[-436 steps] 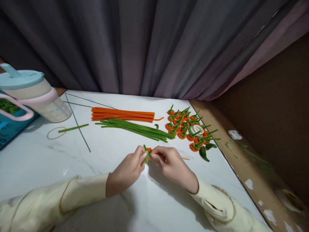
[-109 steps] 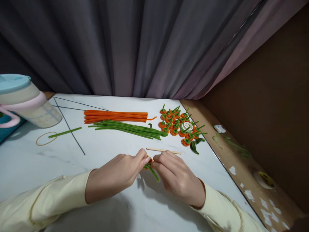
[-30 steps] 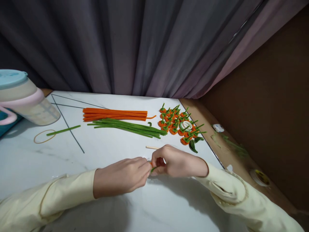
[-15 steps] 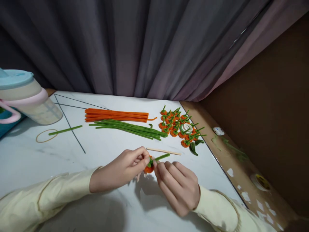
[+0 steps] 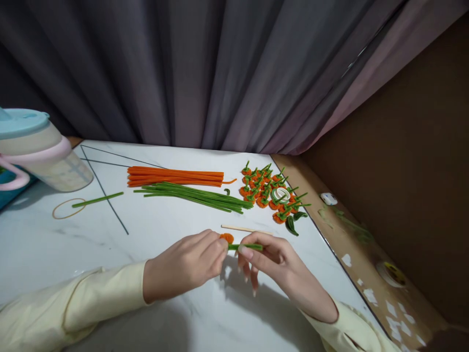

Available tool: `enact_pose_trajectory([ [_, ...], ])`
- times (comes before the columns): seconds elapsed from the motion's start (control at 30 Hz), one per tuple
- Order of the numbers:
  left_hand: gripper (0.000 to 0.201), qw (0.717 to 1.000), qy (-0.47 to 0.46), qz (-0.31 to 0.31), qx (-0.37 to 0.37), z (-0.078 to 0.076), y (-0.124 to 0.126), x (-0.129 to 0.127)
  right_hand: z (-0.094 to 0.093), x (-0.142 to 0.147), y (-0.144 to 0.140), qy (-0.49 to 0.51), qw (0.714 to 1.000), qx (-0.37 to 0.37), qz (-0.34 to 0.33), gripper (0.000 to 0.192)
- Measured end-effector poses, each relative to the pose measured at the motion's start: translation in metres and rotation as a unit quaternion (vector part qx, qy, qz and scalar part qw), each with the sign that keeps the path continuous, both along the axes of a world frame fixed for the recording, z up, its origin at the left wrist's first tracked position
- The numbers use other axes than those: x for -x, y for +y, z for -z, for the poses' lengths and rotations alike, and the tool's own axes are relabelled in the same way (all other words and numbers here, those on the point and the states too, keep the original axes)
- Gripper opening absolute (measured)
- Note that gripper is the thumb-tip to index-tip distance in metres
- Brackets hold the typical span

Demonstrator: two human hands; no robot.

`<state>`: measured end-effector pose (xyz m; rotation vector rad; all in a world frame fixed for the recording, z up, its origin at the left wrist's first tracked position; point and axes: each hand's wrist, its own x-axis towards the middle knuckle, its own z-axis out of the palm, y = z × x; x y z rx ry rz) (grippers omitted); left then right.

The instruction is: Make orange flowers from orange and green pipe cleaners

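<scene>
Looks like stem-shaping; left hand [image 5: 187, 262] pinches the orange piece [image 5: 227, 238]; right hand [image 5: 286, 271] grips the green stem [image 5: 256, 247]; next likely needs steady fingers.

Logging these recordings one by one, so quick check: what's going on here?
A person's left hand holds a small fuzzy orange piece, while the right hand pinches its green stem. Just beyond lies a wooden stick, with a green bundle and an orange bundle farther back. Similar stemmed orange pieces are clustered toward the right side of the white table.
</scene>
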<state>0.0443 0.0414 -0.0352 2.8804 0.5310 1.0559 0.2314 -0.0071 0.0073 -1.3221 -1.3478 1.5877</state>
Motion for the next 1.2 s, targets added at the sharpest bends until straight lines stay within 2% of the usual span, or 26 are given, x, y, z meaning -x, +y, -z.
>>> enact_pose_trajectory([
  [0.07, 0.012, 0.998, 0.013, 0.002, -0.06, 0.003, 0.0, 0.001, 0.001, 0.001, 0.002, 0.021, 0.998, 0.042, -0.03, 0.034],
  [0.2, 0.008, 0.99, 0.031, 0.014, -0.134, 0.005, -0.001, 0.002, 0.005, 0.006, 0.004, 0.08, 0.99, 0.099, -0.062, 0.034],
  [0.3, 0.009, 0.984, 0.033, 0.012, -0.173, 0.006, -0.002, 0.002, 0.007, 0.009, 0.004, 0.129, 0.981, 0.141, -0.036, 0.027],
  [0.4, 0.009, 0.982, 0.042, -0.002, -0.183, 0.008, -0.002, 0.001, 0.007, 0.013, 0.002, 0.134, 0.979, 0.152, 0.017, 0.024],
  [0.5, 0.009, 0.984, 0.035, -0.017, -0.174, 0.009, -0.003, 0.0, 0.01, 0.017, 0.0, 0.079, 0.99, 0.105, 0.049, 0.028],
  [0.6, 0.009, 0.99, 0.013, -0.028, -0.14, 0.002, -0.002, 0.001, 0.016, 0.021, -0.004, -0.018, 0.997, -0.024, 0.069, 0.035],
  [0.7, 0.014, 0.997, 0.004, -0.023, -0.079, -0.009, -0.002, 0.002, 0.019, 0.022, -0.007, -0.13, 0.974, -0.175, 0.053, 0.036],
  [0.77, 0.015, 0.998, 0.001, -0.017, -0.055, -0.014, -0.001, 0.003, 0.018, 0.02, -0.007, -0.172, 0.959, -0.222, 0.038, 0.031],
  [0.87, 0.012, 0.997, 0.007, -0.018, -0.079, -0.011, 0.0, 0.003, 0.013, 0.017, -0.006, -0.191, 0.956, -0.218, 0.038, 0.026],
  [1.03, 0.01, 0.99, 0.027, -0.029, -0.134, 0.0, -0.001, 0.003, 0.009, 0.015, -0.003, -0.167, 0.964, -0.205, 0.034, 0.036],
  [1.1, 0.012, 0.992, 0.027, -0.03, -0.123, -0.001, -0.002, 0.002, 0.01, 0.016, -0.004, -0.144, 0.968, -0.203, 0.032, 0.035],
  [1.2, 0.017, 0.997, 0.015, -0.023, -0.067, -0.006, -0.003, 0.0, 0.016, 0.02, -0.008, -0.111, 0.968, -0.216, 0.062, 0.028],
])
